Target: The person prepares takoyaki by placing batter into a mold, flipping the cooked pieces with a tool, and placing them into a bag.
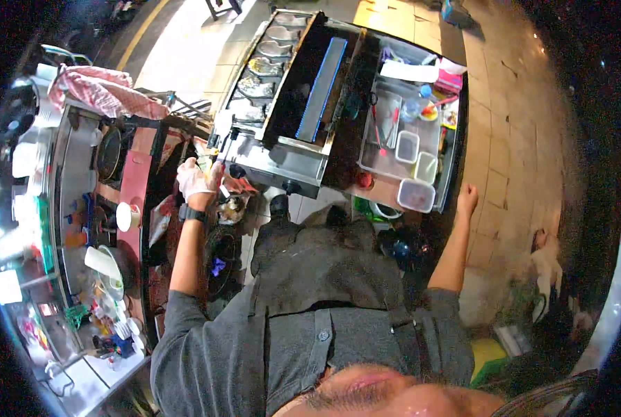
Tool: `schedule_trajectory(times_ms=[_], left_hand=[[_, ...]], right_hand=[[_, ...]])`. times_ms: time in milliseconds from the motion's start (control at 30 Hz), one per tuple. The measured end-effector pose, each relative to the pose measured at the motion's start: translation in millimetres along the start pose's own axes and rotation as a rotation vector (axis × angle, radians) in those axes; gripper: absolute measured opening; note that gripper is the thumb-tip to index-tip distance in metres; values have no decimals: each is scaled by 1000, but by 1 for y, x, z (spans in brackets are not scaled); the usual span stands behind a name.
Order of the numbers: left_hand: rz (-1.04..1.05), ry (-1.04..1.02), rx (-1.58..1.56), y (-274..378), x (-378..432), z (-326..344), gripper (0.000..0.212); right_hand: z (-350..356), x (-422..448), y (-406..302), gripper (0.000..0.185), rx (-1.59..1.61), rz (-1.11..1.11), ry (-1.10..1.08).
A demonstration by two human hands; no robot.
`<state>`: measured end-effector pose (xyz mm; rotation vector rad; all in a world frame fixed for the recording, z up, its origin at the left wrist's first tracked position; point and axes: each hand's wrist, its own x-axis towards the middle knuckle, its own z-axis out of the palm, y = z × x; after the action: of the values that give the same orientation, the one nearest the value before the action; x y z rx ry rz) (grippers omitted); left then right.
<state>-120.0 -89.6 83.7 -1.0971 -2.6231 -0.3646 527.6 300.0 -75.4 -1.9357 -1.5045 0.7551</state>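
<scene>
My left hand [198, 180], in a thin translucent glove with a dark watch at the wrist, is beside the near left corner of a metal mold griddle [274, 156]. Its fingers are bent; whether they hold something is unclear. My right hand [468, 198], bare and curled closed, is just off the right edge of the cart, with nothing visible in it. Fish-shaped molds [261, 87] run up the griddle's left side, a few with pale or yellowish contents. Right of them lies a long grey strip with blue edges [322, 88].
A clear plastic tray [367, 166] on the right holds red-handled utensils and a bottle; small plastic tubs [416, 195] stand near its front. A red-checked cloth [99, 94] hangs at upper left above shelves with a white cup [128, 217] and a bowl [113, 266].
</scene>
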Motion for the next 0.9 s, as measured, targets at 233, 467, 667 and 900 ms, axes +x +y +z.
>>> schedule_trajectory(times_ms=[233, 467, 667, 900], left_hand=[[-145, -473, -47, -39, 24, 72, 67], [-153, -513, -136, -6, 53, 82, 63], [-139, -371, -135, -23, 39, 81, 68], [192, 59, -122, 8, 88, 52, 38]], right_hand=[[73, 72, -117, 56, -261, -109, -14], [89, 115, -64, 70, -152, -111, 81], [95, 106, -83, 75, -125, -68, 35], [97, 103, -90, 82, -177, 2, -39]])
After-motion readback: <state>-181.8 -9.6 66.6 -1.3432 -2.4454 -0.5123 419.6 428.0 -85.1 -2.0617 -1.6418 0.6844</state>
